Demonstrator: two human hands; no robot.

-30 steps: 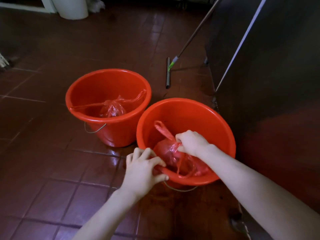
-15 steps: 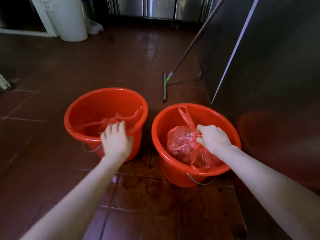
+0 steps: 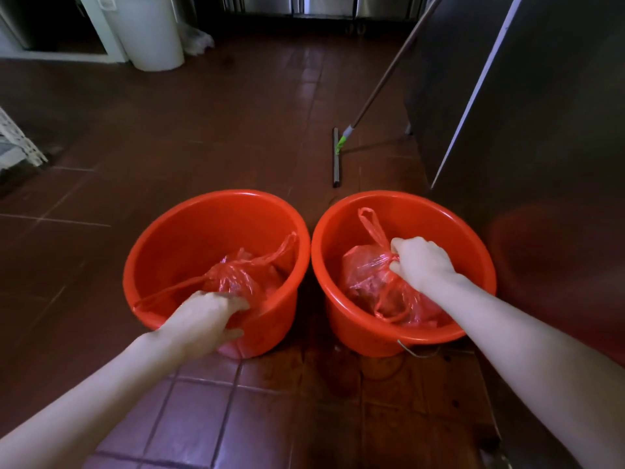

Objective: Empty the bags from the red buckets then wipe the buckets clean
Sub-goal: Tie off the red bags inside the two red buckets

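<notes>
Two red buckets stand side by side on the tiled floor, the left bucket [image 3: 159, 252] and the right bucket [image 3: 449, 225]. Each holds a tied red plastic bag. My right hand [image 3: 421, 262] grips the knotted neck of the right bag [image 3: 363, 282], whose handle loop sticks up behind my knuckles. My left hand [image 3: 206, 319] reaches over the near rim of the left bucket. Its fingers stretch to the near side of the left bag [image 3: 236, 279] and the thumb is spread apart by the rim. The left bag's handles trail to both sides.
A floor squeegee [image 3: 336, 157] with a long handle leans against the steel cabinet [image 3: 541, 113] on the right, close to the right bucket. A white bin [image 3: 152, 32] stands at the back left. The floor around the buckets looks wet.
My left hand left the right bucket's rim, crossed to the left bucket and now reaches inside to its bag. The right hand keeps hold of the right bag's neck.
</notes>
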